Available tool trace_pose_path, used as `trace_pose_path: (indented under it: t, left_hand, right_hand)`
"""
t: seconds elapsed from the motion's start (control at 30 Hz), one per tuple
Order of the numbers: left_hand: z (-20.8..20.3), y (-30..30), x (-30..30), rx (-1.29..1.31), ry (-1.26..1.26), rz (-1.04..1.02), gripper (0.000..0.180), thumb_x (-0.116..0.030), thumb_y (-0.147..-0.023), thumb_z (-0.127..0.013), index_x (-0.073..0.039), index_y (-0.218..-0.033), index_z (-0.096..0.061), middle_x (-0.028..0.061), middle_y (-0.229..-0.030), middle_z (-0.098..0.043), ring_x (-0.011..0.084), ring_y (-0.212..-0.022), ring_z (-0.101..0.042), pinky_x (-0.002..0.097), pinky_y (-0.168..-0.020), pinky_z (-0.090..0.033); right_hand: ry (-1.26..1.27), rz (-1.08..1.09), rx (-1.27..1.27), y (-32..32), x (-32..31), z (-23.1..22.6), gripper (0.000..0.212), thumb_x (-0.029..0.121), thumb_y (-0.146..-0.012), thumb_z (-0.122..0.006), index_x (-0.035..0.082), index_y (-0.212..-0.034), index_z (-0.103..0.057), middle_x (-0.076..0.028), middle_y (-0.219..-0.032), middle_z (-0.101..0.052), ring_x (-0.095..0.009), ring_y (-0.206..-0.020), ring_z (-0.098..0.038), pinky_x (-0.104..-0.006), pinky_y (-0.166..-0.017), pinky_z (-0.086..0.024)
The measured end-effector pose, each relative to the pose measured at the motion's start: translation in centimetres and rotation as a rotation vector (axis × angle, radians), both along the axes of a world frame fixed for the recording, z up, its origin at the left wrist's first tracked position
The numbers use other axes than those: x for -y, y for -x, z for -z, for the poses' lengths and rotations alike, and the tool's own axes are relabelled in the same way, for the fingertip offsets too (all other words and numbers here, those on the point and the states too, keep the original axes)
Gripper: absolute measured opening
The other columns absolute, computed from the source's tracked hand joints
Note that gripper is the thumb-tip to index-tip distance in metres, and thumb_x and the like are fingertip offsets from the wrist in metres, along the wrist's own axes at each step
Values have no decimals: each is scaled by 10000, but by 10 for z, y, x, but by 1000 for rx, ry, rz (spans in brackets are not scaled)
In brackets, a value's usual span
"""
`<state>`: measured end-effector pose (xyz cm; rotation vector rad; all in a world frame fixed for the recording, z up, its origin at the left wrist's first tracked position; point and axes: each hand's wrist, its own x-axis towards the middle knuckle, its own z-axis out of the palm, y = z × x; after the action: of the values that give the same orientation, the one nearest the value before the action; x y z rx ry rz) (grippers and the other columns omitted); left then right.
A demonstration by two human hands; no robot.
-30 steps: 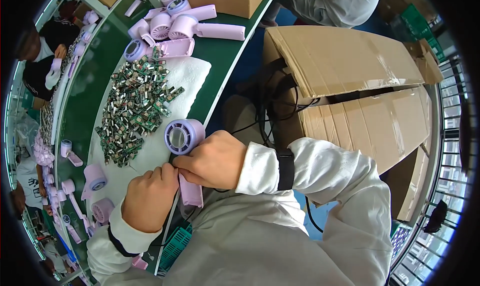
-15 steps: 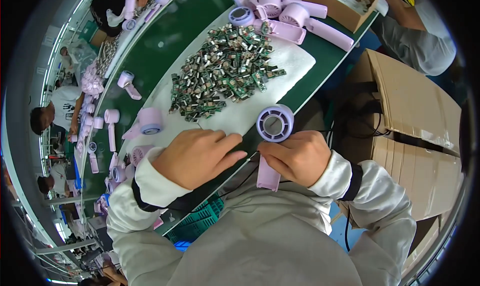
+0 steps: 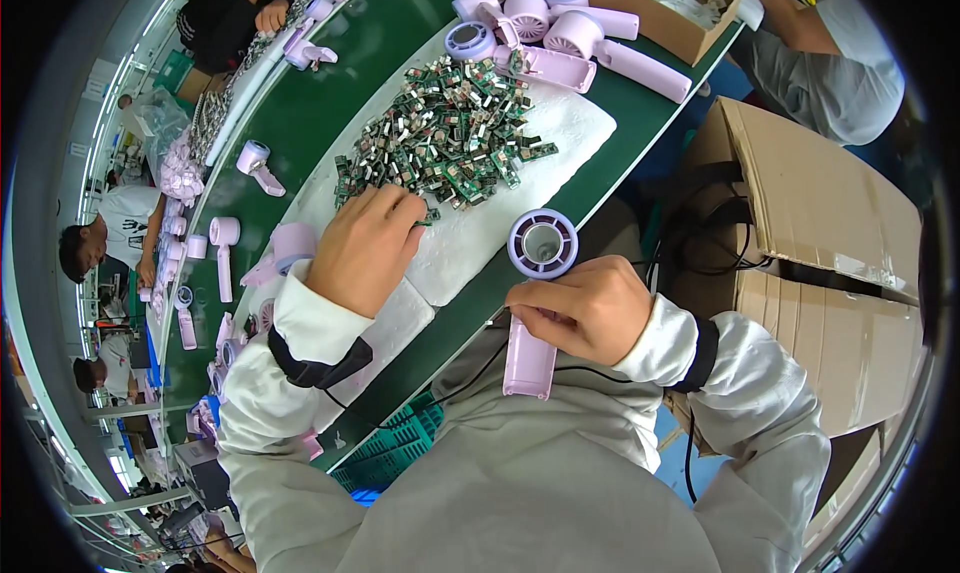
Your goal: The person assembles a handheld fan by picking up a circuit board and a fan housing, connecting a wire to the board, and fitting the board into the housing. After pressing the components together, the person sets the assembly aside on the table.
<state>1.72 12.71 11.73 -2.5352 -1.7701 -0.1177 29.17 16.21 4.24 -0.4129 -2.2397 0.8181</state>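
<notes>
A handheld fan (image 3: 529,363) with a lilac ring head and an open pink handle shell is pinched in my right hand (image 3: 590,311). The head points up and the hollow handle hangs down toward my lap. My left hand (image 3: 368,245) reaches down onto the near edge of a heap of small green circuit boards (image 3: 465,138). Its fingers bend downward over the boards; the tips are hidden, so any grip there does not show. The heap lies on a white foam sheet (image 3: 570,133).
More pink fan parts (image 3: 575,35) pile up at the far end of the green table (image 3: 640,118), beside an open carton (image 3: 690,33). Other fans (image 3: 224,235) lie to the left. Cardboard boxes (image 3: 830,203) stand at right. Co-workers sit across the table and at far right.
My left hand has moved away from the fan, up and left onto the boards. My right hand keeps hold of the fan, whose handle now shows more of its hollow inside.
</notes>
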Motion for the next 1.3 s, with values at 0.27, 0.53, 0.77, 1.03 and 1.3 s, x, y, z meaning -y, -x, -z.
trace_pose_path:
  t: [0.27,0.53,0.77,1.03,1.3]
  left_hand:
    - [-11,-18,21,200,85,-111,361,13,-860,-687,-34,-1213,-629,136,-1050,-611,329,-968,-630,426,-831,-521]
    - [-9,-43,72,548,201,-174,312,83,-821,-702,-14,-1118,-704,138,-1002,-651,264,-861,-663,340,-809,-525]
    - [45,-61,86,931,85,-273,281,68,-837,-712,11,-1111,-698,120,-938,-717,221,-810,-675,313,-764,-530]
    - [90,-115,55,1542,-109,-478,89,10,-933,-673,67,-1000,-665,124,-889,-714,186,-800,-666,311,-765,-529]
    - [67,-120,58,728,22,-399,87,-55,-973,-658,31,-985,-668,160,-906,-701,291,-802,-674,364,-720,-515]
  right_hand:
    - [35,-3,-44,2,-1,10,110,117,-880,-740,81,-983,-750,-53,-628,-656,-227,-516,-646,-359,-485,-504]
    - [102,-28,-60,10,-7,30,137,110,-870,-747,73,-1001,-759,-56,-637,-665,-223,-512,-644,-354,-485,-504]
    - [18,-81,-70,4,-18,46,143,122,-868,-749,69,-1001,-754,-58,-681,-689,-231,-552,-658,-353,-501,-514]
    - [12,-110,-73,-11,-24,60,142,158,-890,-729,80,-1009,-740,-63,-736,-703,-243,-603,-669,-372,-525,-523]
    - [4,-46,-93,-25,-24,46,125,166,-906,-716,81,-995,-736,-68,-697,-673,-251,-604,-666,-373,-524,-518]
